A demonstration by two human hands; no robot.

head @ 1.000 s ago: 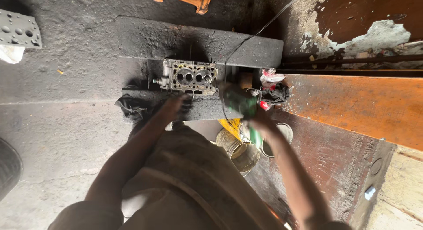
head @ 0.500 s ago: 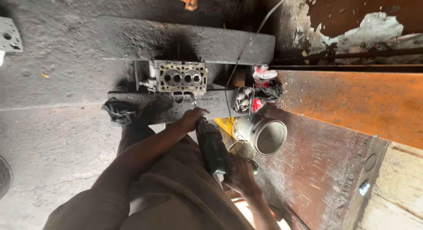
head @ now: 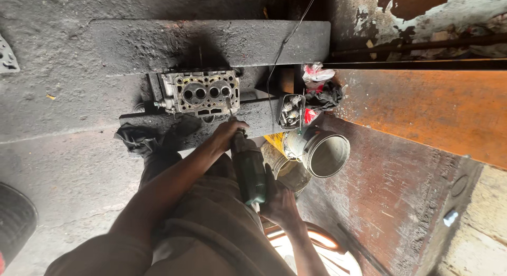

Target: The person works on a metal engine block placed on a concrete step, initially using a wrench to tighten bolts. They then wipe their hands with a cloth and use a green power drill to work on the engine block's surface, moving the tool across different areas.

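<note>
Green power drill (head: 250, 170) sits low in front of the person, held by both hands. Left hand (head: 227, 136) wraps around its front end, right hand (head: 279, 202) grips the back. Its tip is close to the dirty metal engine part (head: 200, 92) on the dark block (head: 211, 49). A tin bucket (head: 322, 152), a small can of bits (head: 290, 111) and rags (head: 319, 88) sit just to the right. Compared with a moment ago, the drill points more toward the engine part.

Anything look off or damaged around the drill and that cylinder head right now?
The empty metal can beside the green power drill lies tipped on its side, mouth open. The cylinder head sits level on the blackened block. Wall paint is peeling. No fresh spill visible.
</note>
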